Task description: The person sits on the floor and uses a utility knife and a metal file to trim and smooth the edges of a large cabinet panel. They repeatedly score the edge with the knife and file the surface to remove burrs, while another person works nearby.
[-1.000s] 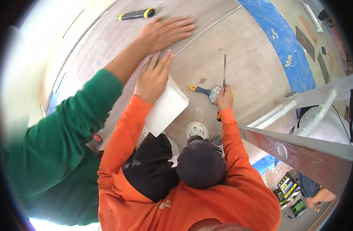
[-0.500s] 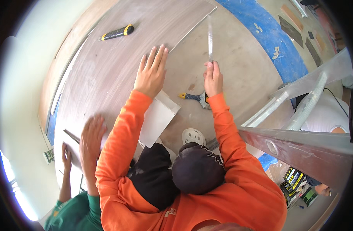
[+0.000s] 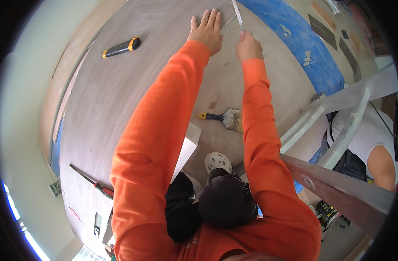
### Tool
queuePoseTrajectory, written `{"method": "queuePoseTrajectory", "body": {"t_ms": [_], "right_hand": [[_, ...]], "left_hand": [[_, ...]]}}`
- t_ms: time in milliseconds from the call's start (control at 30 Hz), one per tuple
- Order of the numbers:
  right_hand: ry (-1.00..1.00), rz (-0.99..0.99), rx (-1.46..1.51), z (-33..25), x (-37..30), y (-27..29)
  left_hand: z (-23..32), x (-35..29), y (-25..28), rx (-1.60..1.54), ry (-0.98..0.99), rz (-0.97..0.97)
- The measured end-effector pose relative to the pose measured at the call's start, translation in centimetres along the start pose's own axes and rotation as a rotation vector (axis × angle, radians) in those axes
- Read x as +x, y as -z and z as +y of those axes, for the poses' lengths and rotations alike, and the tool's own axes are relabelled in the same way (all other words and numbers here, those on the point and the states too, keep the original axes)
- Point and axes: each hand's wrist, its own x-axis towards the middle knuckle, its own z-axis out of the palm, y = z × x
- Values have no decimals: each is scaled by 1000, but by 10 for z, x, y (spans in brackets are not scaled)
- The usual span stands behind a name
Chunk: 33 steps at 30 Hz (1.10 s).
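My left hand lies flat, fingers slightly spread, on a large grey-brown wood-grain panel near its right edge. My right hand is closed round the lower end of a long, narrow, pale blade-like tool. The tool slants up and left across the panel's edge at the far end; its exact kind I cannot make out. Left of my left hand, a black and yellow utility knife rests on the panel. A wide paintbrush with a dark, yellow-tipped handle lies on the floor near my right forearm.
A narrow saw with a red and black handle lies on the panel's near left. A white box-like piece is partly behind my left arm. At right stands a metal ladder, with a person in white behind it. Blue sheeting crosses the floor.
Both hands have moved farther away, the left also rightward, and the tool now meets the panel's far edge region. The co-worker's hands at the left have withdrawn, exposing the red-handled saw.
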Motion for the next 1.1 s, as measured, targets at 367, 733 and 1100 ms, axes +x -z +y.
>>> {"method": "queuePoseTrajectory", "body": {"t_ms": [367,733,1100], "right_hand": [[179,115,-73,65,54,-42],[-156,-142,953,39,-97,-45],[-25,-134,1055,-14,-68,-48]], "left_hand": [[-11,-75,7,46,-81,177],[-18,-257,53,-26,249,239],[9,-425,105,34,466,390]]}}
